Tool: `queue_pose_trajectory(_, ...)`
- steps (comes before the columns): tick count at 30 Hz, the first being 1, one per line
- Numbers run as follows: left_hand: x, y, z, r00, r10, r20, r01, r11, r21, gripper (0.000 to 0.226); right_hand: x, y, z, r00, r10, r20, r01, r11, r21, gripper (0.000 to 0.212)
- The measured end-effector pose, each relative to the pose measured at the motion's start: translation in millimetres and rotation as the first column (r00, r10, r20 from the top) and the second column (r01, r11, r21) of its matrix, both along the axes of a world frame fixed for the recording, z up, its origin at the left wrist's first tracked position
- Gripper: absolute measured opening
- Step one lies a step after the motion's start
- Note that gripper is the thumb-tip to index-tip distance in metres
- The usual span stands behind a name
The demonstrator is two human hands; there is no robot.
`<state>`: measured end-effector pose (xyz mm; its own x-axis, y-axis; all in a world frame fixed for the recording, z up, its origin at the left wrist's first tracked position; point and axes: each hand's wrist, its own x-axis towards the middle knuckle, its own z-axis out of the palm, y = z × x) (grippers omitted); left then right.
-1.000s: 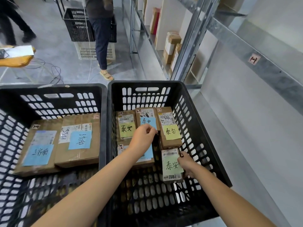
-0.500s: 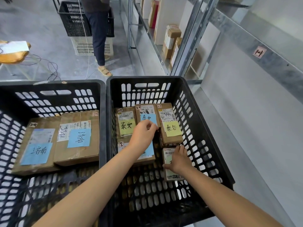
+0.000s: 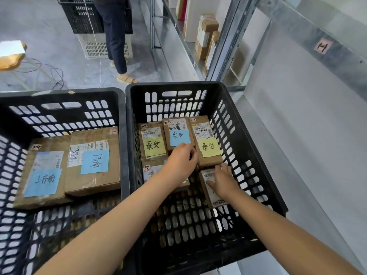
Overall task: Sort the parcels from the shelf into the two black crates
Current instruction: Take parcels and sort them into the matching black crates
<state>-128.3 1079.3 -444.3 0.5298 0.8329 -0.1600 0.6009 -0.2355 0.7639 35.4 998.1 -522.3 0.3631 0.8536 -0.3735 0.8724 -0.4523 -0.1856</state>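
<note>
Alongside, shelf [image 3: 168, 46]: metal racking is running up the right of the aisle, with cardboard boxes [image 3: 206, 34] standing on it.
Left crate [image 3: 59, 92]: black and slotted, it is carrying two large brown parcels [image 3: 93, 161] lying flat side by side at its far wall, each bearing a blue note.
Right crate [image 3: 256, 155]: sitting rim to rim with the left crate, it is holding five smaller parcels, three in a back row and two in front.
Bystander [image 3: 115, 36]: a person in dark trousers is standing in the aisle beyond the crates.
Left hand [image 3: 180, 161]: it is reaching into the right crate, fingers curling at the near end of the blue-noted middle parcel [image 3: 178, 133]; whether the grip is closing on it cannot be told.
Right hand [image 3: 222, 179]: it is lying flat on the small parcel [image 3: 215, 199] at front right, grip wide and fingers straight.
Small parcel: it is lying on the crate floor, just in front of the yellow-noted parcel [image 3: 208, 147].
</note>
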Motion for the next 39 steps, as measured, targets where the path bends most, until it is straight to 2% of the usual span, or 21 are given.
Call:
queue_pose_trajectory(3, -2, -5, -3, 0.99, -0.104, -0.099, 0.109, 0.993, 0.036, 0.023, 5, -3, 21, 0.999, 0.015, -0.041, -0.014, 0.999, 0.039, 0.043)
queue_pose_trajectory(6, -4, -10, 4, 0.978, -0.129, -0.163, 0.134, 0.991, 0.018, 0.033, 7, -6, 52, 0.997, 0.077, -0.016, -0.076, 0.994, 0.085, 0.049)
queue_pose_trajectory(9, -5, -14, 14, 0.966, -0.159, -0.203, 0.168, 0.985, 0.028, 0.036, 11, -7, 91, 0.991, 0.107, -0.079, -0.093, 0.982, 0.164, 0.051)
queue_pose_trajectory(12, -5, -15, 28, 0.963, -0.172, -0.207, 0.19, 0.979, 0.072, 0.033, 10, -13, 128, 0.984, 0.147, -0.102, -0.119, 0.962, 0.244, 0.049)
queue_pose_trajectory(16, -4, -26, 56, 0.957, -0.195, -0.212, 0.231, 0.96, 0.158, 0.049, 6, -32, 160, 0.985, 0.134, -0.11, -0.09, 0.938, 0.336, 0.049)
queue_pose_trajectory(27, -1, -126, 131, 0.951, -0.279, -0.13, 0.305, 0.914, 0.269, 0.054, 4, -173, 211, 0.989, -0.058, -0.138, 0.121, 0.855, 0.505, 0.042)
queue_pose_trajectory(33, 10, -228, 145, 0.87, -0.481, -0.112, 0.489, 0.807, 0.332, 0.05, -16, -295, 231, 0.953, -0.255, -0.161, 0.301, 0.773, 0.559, 0.044)
queue_pose_trajectory(39, 36, -365, 152, 0.665, -0.741, -0.091, 0.709, 0.589, 0.388, 0.049, -44, -448, 240, 0.851, -0.502, -0.151, 0.488, 0.651, 0.582, 0.045)
